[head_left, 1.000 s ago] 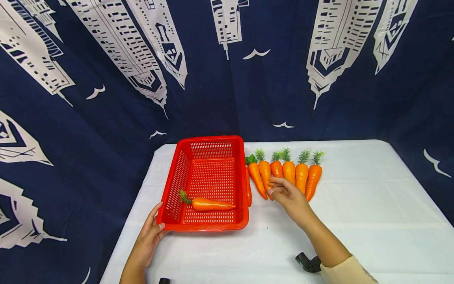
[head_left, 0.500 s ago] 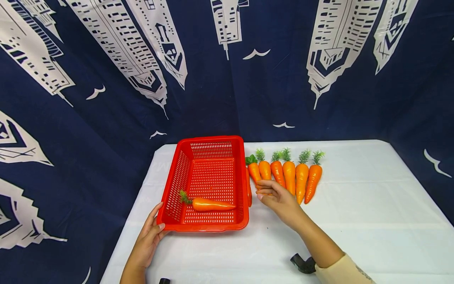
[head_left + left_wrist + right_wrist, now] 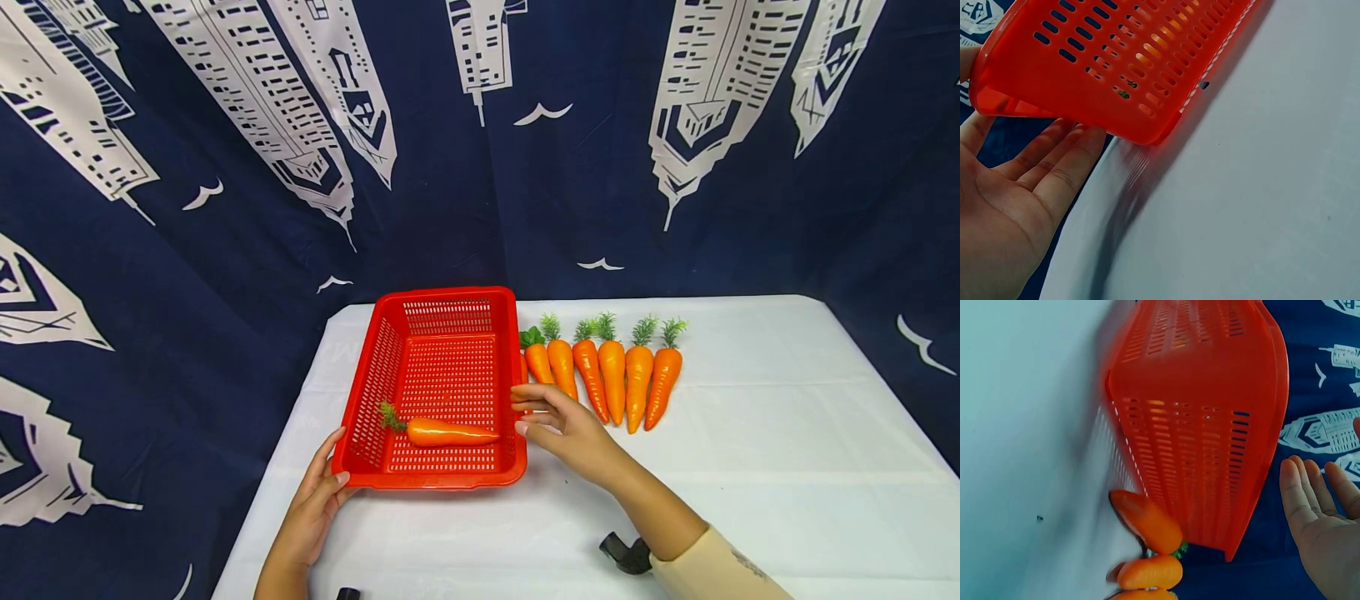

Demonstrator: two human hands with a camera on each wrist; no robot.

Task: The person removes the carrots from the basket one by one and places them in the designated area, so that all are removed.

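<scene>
A red plastic basket (image 3: 450,375) with slotted walls stands on the white-covered table. My left hand (image 3: 315,504) grips its near left corner, thumb on the rim; in the left wrist view the fingers (image 3: 1060,169) reach under that rim. An orange carrot (image 3: 450,432) with a green top lies across the basket's near end. My right hand (image 3: 566,429) holds nothing, its fingertips right at the basket's right rim in the head view. Several more carrots (image 3: 612,379) lie in a row to the right, green tops away from me. One carrot (image 3: 1147,520) lies close along the basket wall.
The white tablecloth (image 3: 780,433) reaches to a rounded far edge. Behind it hangs a navy cloth (image 3: 465,208) with white buildings and birds. A black bent piece (image 3: 626,554) shows beside my right forearm, and a small black end (image 3: 348,593) near the left one.
My right hand has moved left from over the carrot row to the basket's right rim, uncovering the middle carrots. The left hand, basket and carrot inside have stayed put.
</scene>
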